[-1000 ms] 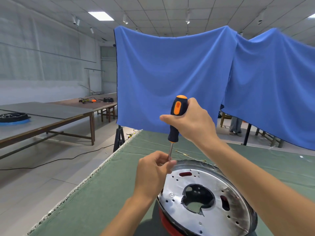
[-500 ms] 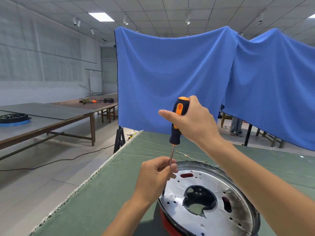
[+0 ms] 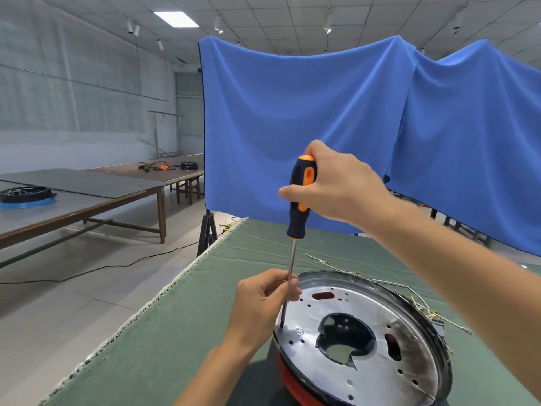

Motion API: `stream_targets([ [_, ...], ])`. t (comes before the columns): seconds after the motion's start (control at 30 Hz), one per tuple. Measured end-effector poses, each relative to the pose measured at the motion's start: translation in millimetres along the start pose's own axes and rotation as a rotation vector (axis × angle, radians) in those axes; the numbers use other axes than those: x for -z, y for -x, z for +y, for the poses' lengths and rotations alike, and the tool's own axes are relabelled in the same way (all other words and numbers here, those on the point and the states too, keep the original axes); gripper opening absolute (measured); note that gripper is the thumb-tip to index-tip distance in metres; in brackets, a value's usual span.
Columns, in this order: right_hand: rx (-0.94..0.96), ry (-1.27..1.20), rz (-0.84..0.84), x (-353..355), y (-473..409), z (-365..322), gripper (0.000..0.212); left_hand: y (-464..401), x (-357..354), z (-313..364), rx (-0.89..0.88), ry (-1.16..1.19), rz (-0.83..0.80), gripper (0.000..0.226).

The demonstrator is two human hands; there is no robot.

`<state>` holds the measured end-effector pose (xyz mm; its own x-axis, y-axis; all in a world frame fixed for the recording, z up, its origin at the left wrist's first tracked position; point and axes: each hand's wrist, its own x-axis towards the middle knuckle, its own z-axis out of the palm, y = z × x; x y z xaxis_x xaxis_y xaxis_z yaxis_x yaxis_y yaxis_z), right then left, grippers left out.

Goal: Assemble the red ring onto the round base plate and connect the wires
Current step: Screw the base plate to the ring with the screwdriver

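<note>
Right hand (image 3: 339, 190) grips the upright screwdriver (image 3: 301, 197) handle; left hand (image 3: 263, 303) pinches its shaft above the base plate (image 3: 366, 341).

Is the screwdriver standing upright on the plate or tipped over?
Nearly upright: the screwdriver handle is above, its tip on the round base plate near its left rim.

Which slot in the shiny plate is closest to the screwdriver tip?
The red slot at the plate's far-left, just beyond the screwdriver tip; the other red slot lies right of the central hole.
</note>
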<state>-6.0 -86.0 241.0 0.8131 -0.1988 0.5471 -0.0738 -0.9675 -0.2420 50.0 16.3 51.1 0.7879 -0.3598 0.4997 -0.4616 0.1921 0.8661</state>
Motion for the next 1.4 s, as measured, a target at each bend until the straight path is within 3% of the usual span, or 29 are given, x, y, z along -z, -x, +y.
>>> stream_targets([
  [0.1, 0.056, -0.002, -0.285, 18.2, -7.3, -8.9, 0.053, 0.5, -0.8, 0.5, -0.020, -0.057, -0.004, 0.021],
  [0.17, 0.079, -0.028, -0.367, 27.5, -10.9, -13.2, 0.035, 2.3, -1.0, 0.0, -0.039, -0.097, -0.006, 0.023],
  [0.23, 0.078, 0.011, -0.342, 28.8, -12.7, -15.5, 0.026, 5.0, -0.2, -1.6, -0.062, -0.144, -0.015, 0.019],
  [0.37, 0.037, 0.304, -0.206, 22.9, -11.4, -19.3, 0.047, 9.9, 0.6, -3.1, -0.024, -0.188, -0.029, 0.010],
  [0.53, 0.046, 0.114, -0.416, 32.9, -10.7, -24.1, 0.027, 12.2, 2.4, -6.2, 0.005, -0.189, -0.005, 0.005],
  [0.67, 0.048, 0.383, -0.235, 29.2, -5.7, -24.7, 0.046, 14.1, 3.2, -10.1, -0.035, -0.253, -0.024, 0.008],
  [0.73, 0.018, 0.312, -0.312, 30.5, -4.4, -27.5, 0.038, 15.3, 4.5, -9.8, -0.051, -0.239, -0.034, 0.009],
  [0.83, 0.031, 0.222, -0.424, 36.0, -3.5, -29.3, 0.024, 15.3, 8.4, -9.8, -0.023, -0.153, -0.020, 0.028],
  [0.97, 0.053, 0.432, -0.246, 32.8, -2.8, -25.4, 0.038, 11.0, 13.7, -14.2, -0.006, -0.154, 0.073, 0.039],
  [1.13, -0.031, 0.223, -0.446, 35.1, -4.7, -26.0, 0.023, 11.9, 10.6, -20.3, 0.137, -0.192, 0.025, 0.035],
  [1.33, 0.023, 0.397, -0.184, 31.3, -2.5, -21.0, 0.040, 10.7, 7.3, -26.1, 0.183, -0.190, 0.028, 0.029],
  [1.4, -0.018, 0.326, -0.296, 31.0, -3.9, -21.8, 0.037, 10.2, 8.4, -29.1, 0.178, -0.210, 0.038, 0.033],
])
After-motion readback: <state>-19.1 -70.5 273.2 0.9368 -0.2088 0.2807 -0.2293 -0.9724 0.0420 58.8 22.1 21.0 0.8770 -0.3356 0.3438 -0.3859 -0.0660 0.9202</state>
